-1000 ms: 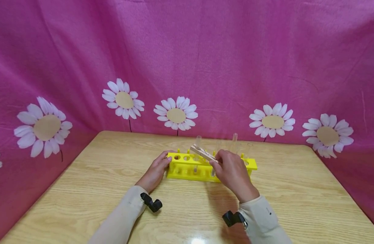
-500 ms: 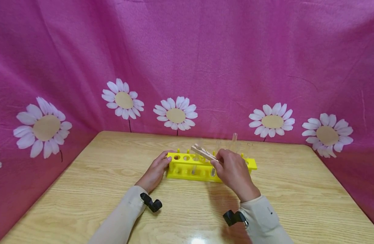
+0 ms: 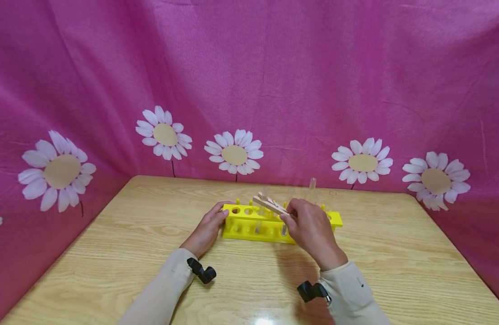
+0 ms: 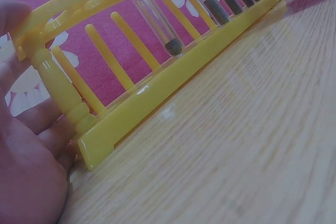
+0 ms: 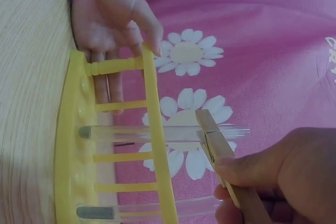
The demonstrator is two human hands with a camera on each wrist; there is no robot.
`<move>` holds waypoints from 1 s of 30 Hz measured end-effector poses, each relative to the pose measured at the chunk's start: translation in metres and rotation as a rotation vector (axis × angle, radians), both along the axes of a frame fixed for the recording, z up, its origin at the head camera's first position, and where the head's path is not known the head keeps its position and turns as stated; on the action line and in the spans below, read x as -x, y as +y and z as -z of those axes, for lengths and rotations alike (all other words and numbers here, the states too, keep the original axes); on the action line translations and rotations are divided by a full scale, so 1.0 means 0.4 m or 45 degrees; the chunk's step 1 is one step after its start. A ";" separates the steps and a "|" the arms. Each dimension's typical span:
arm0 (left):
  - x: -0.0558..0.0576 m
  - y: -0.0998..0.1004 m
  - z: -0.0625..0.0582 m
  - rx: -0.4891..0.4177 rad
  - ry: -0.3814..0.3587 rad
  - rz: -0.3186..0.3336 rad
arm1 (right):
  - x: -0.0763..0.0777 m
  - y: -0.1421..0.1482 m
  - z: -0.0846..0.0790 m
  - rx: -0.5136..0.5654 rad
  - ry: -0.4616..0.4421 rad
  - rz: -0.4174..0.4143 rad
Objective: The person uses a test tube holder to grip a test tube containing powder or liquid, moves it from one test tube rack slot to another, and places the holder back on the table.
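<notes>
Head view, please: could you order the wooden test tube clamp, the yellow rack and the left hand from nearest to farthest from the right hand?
1. The wooden test tube clamp, pinched in the right hand itself, angled up to its left.
2. The yellow rack, just beyond and left of that hand.
3. The left hand, across at the rack's left end.

A light wooden table [image 3: 131, 253] with plain grain fills the lower half of the head view, its far edge running up against the pink flowered cloth. Near the middle of the frame, toward that far edge, a yellow test-tube rack [image 3: 249, 228] stands directly on the wood, set lengthways from left to right. In the left wrist view its base strip sits flat on the tabletop.
</notes>
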State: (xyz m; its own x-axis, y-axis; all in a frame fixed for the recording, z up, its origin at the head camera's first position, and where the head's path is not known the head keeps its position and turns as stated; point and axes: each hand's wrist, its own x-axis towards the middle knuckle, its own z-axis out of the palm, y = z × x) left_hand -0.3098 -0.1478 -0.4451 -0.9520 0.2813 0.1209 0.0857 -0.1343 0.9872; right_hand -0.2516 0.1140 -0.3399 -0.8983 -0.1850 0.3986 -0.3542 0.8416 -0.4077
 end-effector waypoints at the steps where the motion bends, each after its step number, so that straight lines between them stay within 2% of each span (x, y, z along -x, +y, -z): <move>1: 0.000 0.000 0.000 -0.001 0.001 -0.002 | -0.001 0.000 0.000 -0.004 0.013 0.000; 6: 0.000 0.001 0.000 -0.002 -0.002 -0.001 | -0.003 0.001 -0.001 -0.017 0.042 -0.003; 19: 0.000 -0.001 -0.001 0.002 0.004 0.005 | -0.003 -0.001 -0.005 0.003 -0.001 0.016; 30: -0.002 0.000 -0.002 0.010 0.022 0.018 | -0.003 0.004 -0.005 0.041 0.029 -0.013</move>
State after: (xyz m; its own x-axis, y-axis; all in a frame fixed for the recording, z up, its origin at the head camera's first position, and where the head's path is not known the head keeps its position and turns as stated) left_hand -0.3089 -0.1478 -0.4444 -0.9457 0.2956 0.1350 0.1010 -0.1275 0.9867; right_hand -0.2506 0.1157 -0.3380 -0.8870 -0.1811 0.4248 -0.3724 0.8244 -0.4262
